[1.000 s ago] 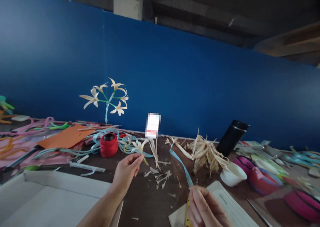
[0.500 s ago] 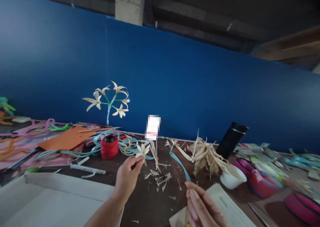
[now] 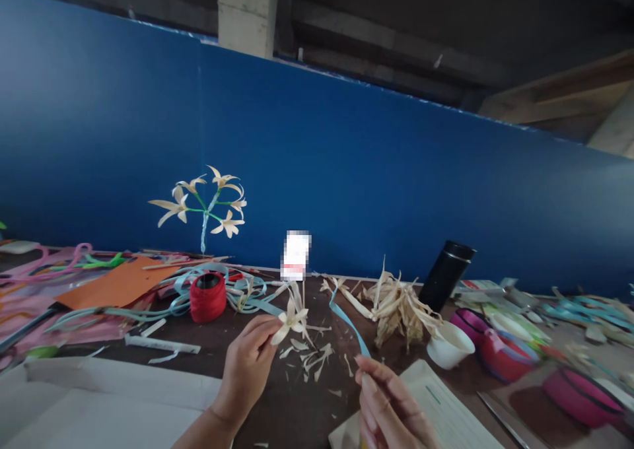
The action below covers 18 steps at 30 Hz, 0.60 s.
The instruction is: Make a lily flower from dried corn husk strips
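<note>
Between the thumb and fingers of my left hand (image 3: 250, 356) is a small cream-coloured handmade flower (image 3: 291, 322), its petals spread. Its stem is hidden behind the fingers. My right hand (image 3: 389, 399) is closed in a pinch on the lower end of a light blue ribbon (image 3: 351, 325), which runs up and away across the dark table (image 3: 292, 413). Petal-like scraps (image 3: 317, 360) lie between the two hands. Behind them is a bundle of dried husks (image 3: 403, 310).
A finished-looking flower spray (image 3: 205, 205) stands by the blue partition (image 3: 347, 172). Left are a red thread spool (image 3: 208, 297), orange paper (image 3: 116, 284) and a white box (image 3: 119, 373). Right are a white cup (image 3: 450, 345), black flask (image 3: 447, 274), paper (image 3: 440, 403) and scissors-like metal blade (image 3: 502, 419).
The flower in my left hand has turned and dropped lower, so its green stem no longer shows. My right hand keeps its pinch on the ribbon. The whole view has shifted slightly.
</note>
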Tool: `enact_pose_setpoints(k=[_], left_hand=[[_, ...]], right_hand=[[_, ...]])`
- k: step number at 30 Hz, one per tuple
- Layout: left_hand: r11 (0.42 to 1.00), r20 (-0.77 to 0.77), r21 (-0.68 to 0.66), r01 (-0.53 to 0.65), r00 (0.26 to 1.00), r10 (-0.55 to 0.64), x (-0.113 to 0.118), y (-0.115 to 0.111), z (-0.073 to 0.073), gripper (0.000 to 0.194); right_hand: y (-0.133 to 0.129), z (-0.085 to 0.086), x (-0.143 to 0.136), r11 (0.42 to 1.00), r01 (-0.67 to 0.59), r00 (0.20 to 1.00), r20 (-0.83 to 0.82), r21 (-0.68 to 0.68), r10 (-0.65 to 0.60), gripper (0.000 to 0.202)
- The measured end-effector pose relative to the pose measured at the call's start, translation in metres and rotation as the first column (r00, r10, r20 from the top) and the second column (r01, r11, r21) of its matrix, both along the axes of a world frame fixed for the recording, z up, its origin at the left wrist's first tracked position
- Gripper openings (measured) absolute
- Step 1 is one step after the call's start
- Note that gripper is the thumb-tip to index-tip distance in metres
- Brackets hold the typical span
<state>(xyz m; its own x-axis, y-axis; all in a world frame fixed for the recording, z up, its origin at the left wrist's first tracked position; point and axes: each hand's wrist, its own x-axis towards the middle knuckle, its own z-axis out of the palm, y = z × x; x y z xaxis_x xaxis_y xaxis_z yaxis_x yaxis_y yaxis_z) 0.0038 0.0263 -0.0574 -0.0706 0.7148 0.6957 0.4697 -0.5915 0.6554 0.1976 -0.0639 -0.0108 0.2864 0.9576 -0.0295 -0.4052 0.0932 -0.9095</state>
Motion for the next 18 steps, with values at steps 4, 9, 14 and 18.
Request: enact_pose_setpoints(k=[4, 9, 14, 18], left_hand=[[0.998, -0.055, 0.059, -0.030, 0.998, 0.034, -0.001, 0.000, -0.001, 0.018], [0.994, -0.081, 0.099, -0.049, 0.995, 0.057, 0.000, -0.002, 0.002, 0.016], [0.978, -0.119, 0.208, -0.026, 0.991, 0.052, 0.001, -0.003, 0.005, 0.014], [0.960, -0.134, 0.275, -0.048, 0.987, 0.088, 0.003, -0.005, 0.010, 0.013]], right_hand=[[0.001, 0.001, -0.001, 1.000, -0.011, 1.000, -0.009, 0.026, 0.012, 0.041], [0.000, 0.003, -0.002, 0.999, -0.042, 0.999, -0.024, 0.010, 0.042, 0.040], [0.001, -0.003, -0.003, 0.990, -0.132, 0.990, 0.051, -0.051, 0.134, 0.042], [0.002, -0.004, -0.005, 0.997, -0.070, 0.989, 0.127, -0.022, 0.072, 0.046]])
